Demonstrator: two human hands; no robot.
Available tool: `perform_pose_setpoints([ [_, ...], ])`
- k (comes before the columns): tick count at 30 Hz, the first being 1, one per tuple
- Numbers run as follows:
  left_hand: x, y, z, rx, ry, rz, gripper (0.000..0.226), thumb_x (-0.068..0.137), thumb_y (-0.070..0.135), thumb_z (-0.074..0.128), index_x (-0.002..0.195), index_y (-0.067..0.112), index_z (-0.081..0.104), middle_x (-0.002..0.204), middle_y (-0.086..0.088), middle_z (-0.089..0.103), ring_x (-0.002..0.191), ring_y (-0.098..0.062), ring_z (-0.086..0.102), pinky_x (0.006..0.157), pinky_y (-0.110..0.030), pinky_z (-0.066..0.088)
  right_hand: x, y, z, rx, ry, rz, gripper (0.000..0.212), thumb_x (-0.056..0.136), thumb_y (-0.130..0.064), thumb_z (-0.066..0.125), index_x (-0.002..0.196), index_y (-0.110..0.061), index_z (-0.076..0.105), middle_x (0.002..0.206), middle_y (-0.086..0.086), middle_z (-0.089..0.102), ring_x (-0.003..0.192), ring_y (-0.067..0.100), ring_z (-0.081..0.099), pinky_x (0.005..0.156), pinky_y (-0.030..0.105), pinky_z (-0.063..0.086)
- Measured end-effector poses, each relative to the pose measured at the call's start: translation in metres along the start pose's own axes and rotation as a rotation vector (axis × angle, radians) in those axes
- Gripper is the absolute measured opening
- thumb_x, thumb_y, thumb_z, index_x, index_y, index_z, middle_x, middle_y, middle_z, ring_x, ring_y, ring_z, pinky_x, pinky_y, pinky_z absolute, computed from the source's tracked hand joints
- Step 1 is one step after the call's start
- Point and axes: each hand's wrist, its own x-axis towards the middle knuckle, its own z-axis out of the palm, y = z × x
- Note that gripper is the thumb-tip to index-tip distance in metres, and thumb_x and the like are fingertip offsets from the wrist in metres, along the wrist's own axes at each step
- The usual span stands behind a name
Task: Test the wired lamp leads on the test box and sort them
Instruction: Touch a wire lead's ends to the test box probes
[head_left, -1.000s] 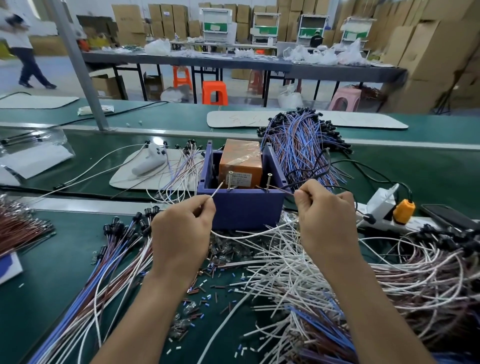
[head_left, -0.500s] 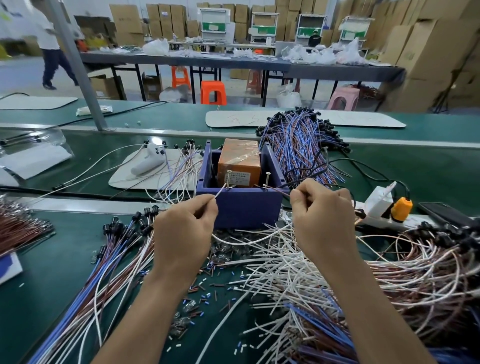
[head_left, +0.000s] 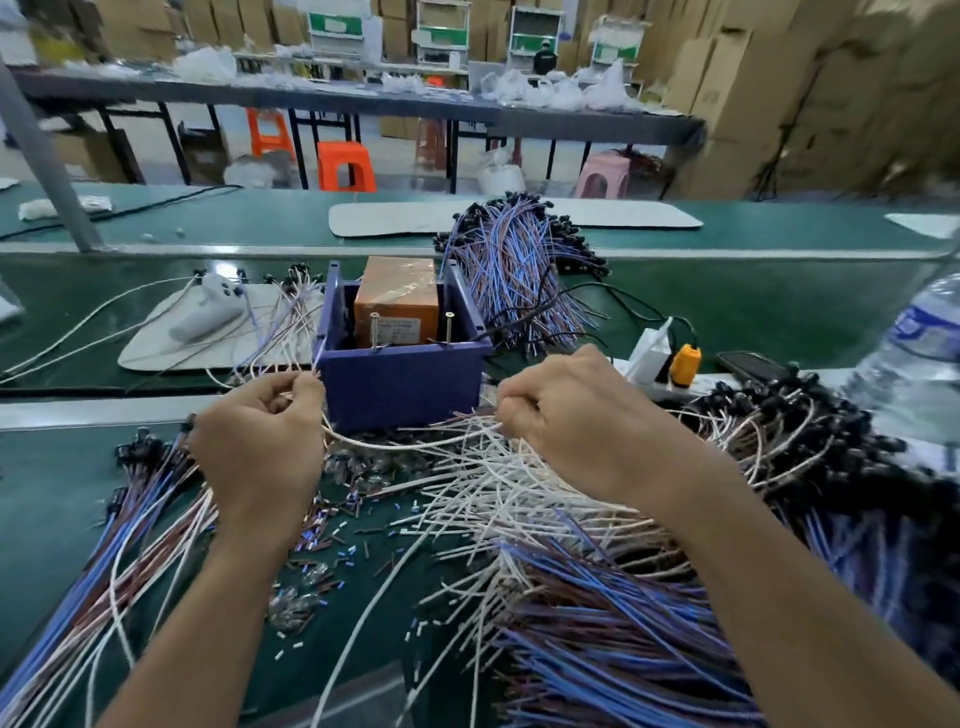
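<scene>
Both ends of one white lead (head_left: 405, 446) are pinched, by left hand (head_left: 260, 441) and right hand (head_left: 576, 426), before the box (head_left: 400, 384); testing seems in hand; next, ends must meet its screws (head_left: 374, 330)

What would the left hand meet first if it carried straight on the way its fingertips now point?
Most likely the near left corner of the purple test box. The left hand, pinching a white lead, sits right beside it, though depth is unclear from one view.

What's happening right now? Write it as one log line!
left hand: pinches white lead | right hand: pinches same lead | lead: sags in front of blue test box
</scene>
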Motion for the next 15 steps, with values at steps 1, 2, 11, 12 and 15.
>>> perform_pose_setpoints([
  [1, -0.003, 0.001, 0.001, 0.007, -0.022, -0.008, 0.016, 0.087, 0.033, 0.070, 0.074, 0.026, 0.076, 0.050, 0.018, 0.062, 0.048, -0.008, 0.062, 0.059, -0.041, 0.059, -0.005, 0.005, -0.006, -0.059, -0.025, -0.005, 0.038, 0.104, -0.023, 0.041, 0.071, -0.015, 0.060, 0.070, -0.005, 0.065, 0.074, 0.018, 0.056, 0.092, 0.039, 0.030],
  [2, -0.007, 0.002, 0.003, 0.000, -0.046, -0.016, 0.019, 0.087, 0.033, 0.070, 0.068, 0.032, 0.070, 0.050, 0.019, 0.063, 0.046, -0.008, 0.062, 0.058, -0.038, 0.059, -0.010, 0.011, -0.013, -0.109, -0.040, -0.011, 0.039, 0.104, -0.024, 0.040, 0.072, -0.015, 0.060, 0.071, -0.005, 0.064, 0.075, 0.018, 0.055, 0.093, 0.039, 0.030],
  [11, -0.043, 0.017, 0.023, -0.226, -0.511, -0.033, 0.010, 0.081, 0.027, 0.085, 0.074, 0.032, 0.079, 0.056, 0.003, 0.070, 0.044, -0.007, 0.059, 0.045, -0.021, 0.047, -0.064, 0.084, -0.042, -0.593, -0.057, 0.000, 0.034, 0.106, -0.033, 0.035, 0.084, -0.032, 0.062, 0.080, -0.011, 0.060, 0.086, 0.014, 0.054, 0.093, 0.037, 0.032],
  [12, -0.046, 0.017, 0.024, -0.214, -0.556, -0.036, 0.010, 0.080, 0.027, 0.087, 0.074, 0.032, 0.080, 0.058, 0.004, 0.071, 0.047, -0.006, 0.060, 0.047, -0.021, 0.049, -0.071, 0.094, -0.040, -0.605, -0.060, 0.022, 0.033, 0.106, -0.032, 0.037, 0.081, -0.031, 0.060, 0.078, -0.012, 0.058, 0.086, 0.015, 0.053, 0.092, 0.038, 0.033],
  [15, -0.057, 0.019, 0.027, -0.129, -0.666, -0.001, 0.013, 0.077, 0.028, 0.087, 0.076, 0.038, 0.080, 0.064, 0.010, 0.074, 0.055, -0.001, 0.067, 0.053, -0.018, 0.052, -0.090, 0.119, -0.027, -0.582, -0.082, 0.079, 0.035, 0.104, -0.029, 0.043, 0.071, -0.027, 0.055, 0.073, -0.015, 0.049, 0.083, 0.014, 0.048, 0.091, 0.040, 0.034],
])
